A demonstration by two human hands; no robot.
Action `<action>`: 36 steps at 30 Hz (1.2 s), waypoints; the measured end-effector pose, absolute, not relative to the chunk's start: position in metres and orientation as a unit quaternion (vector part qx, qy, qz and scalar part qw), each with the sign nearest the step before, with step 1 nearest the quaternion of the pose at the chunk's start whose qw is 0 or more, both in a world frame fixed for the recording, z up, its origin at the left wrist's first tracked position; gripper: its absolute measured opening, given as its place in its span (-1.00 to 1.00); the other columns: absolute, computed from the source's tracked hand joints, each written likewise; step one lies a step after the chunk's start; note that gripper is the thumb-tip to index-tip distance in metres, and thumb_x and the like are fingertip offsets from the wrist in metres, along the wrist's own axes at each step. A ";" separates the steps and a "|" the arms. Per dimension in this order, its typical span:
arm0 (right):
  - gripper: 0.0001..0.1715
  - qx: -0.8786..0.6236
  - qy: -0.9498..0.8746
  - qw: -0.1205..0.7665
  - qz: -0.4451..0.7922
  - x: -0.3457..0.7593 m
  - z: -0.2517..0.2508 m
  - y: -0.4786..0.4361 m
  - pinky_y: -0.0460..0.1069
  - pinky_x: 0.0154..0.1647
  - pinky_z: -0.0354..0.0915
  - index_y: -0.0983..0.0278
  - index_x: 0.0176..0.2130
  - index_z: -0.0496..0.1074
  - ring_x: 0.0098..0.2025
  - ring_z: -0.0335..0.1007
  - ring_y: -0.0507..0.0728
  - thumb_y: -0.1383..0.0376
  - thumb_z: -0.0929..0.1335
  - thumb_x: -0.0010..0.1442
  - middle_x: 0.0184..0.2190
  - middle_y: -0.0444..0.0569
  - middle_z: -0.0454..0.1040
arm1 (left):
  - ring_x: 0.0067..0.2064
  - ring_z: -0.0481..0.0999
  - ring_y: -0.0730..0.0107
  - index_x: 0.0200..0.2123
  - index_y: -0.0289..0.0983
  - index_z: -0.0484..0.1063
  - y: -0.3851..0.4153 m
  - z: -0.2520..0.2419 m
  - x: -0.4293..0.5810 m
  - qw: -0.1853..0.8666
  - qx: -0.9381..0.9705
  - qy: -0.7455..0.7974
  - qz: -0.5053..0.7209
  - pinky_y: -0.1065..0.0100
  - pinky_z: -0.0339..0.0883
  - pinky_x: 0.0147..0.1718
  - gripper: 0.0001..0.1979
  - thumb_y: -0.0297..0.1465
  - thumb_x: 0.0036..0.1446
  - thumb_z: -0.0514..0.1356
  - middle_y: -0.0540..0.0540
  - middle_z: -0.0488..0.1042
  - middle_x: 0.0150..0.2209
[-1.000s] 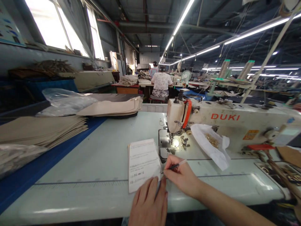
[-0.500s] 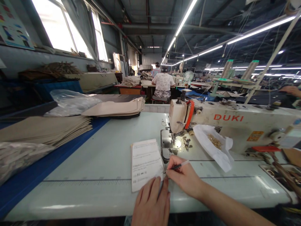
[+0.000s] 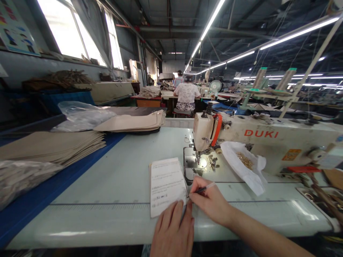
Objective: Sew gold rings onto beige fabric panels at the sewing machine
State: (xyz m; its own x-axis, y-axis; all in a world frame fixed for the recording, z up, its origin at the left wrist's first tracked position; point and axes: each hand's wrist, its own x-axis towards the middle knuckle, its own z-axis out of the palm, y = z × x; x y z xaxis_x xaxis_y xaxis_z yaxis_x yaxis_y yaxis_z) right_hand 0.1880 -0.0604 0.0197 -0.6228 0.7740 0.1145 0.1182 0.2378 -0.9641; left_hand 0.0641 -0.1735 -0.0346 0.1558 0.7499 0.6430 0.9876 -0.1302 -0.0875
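On a pale table [image 3: 107,178], before a sewing machine [image 3: 268,142], lies a printed slip [image 3: 166,185], its near corner pinned by the left hand [image 3: 173,232], fingers flat and together, while the right hand [image 3: 211,203] pinches a pen [image 3: 202,189] at its right edge.

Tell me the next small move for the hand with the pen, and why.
Probably slide the pen tip left onto the lower lines of the paper. The right hand pinches the pen with its tip at the paper's right edge, while the left hand lies flat on its bottom corner.
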 end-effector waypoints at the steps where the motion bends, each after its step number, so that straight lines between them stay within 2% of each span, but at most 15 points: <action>1: -0.88 -0.309 -0.722 0.307 0.539 0.188 0.019 -0.060 -0.10 -0.54 -0.02 0.26 -0.55 0.22 -0.53 0.04 -0.01 0.39 0.30 -0.05 -0.62 -0.22 0.15 | -0.04 0.39 0.24 0.04 -0.23 0.37 -0.174 -0.034 0.064 0.257 -0.716 -0.607 -0.232 0.27 0.29 -0.10 -0.68 -0.36 0.23 0.05 -0.10 0.44 -0.07; 18: -0.87 -0.309 -0.734 0.314 0.516 0.189 0.018 -0.060 -0.09 -0.54 -0.03 0.26 -0.56 0.20 -0.53 0.03 0.00 0.42 0.28 -0.05 -0.61 -0.22 0.14 | -0.05 0.40 0.24 0.03 -0.23 0.38 -0.174 -0.035 0.065 0.261 -0.715 -0.604 -0.236 0.26 0.31 -0.10 -0.68 -0.38 0.22 0.06 -0.11 0.45 -0.08; 27: -0.88 -0.287 -0.715 0.296 0.565 0.190 0.019 -0.060 -0.10 -0.53 -0.02 0.27 -0.53 0.23 -0.53 0.05 -0.01 0.39 0.31 -0.03 -0.61 -0.22 0.16 | -0.06 0.40 0.23 0.01 -0.23 0.39 -0.173 -0.032 0.066 0.255 -0.713 -0.609 -0.235 0.25 0.32 -0.11 -0.69 -0.37 0.22 0.06 -0.11 0.45 -0.09; 36: -0.86 -0.299 -0.736 0.312 0.521 0.190 0.016 -0.061 -0.10 -0.53 -0.02 0.26 -0.55 0.20 -0.52 0.04 -0.01 0.43 0.28 -0.04 -0.61 -0.22 0.15 | -0.05 0.40 0.21 0.01 -0.25 0.39 -0.174 -0.031 0.066 0.250 -0.717 -0.608 -0.232 0.24 0.32 -0.10 -0.69 -0.38 0.22 0.05 -0.14 0.45 -0.09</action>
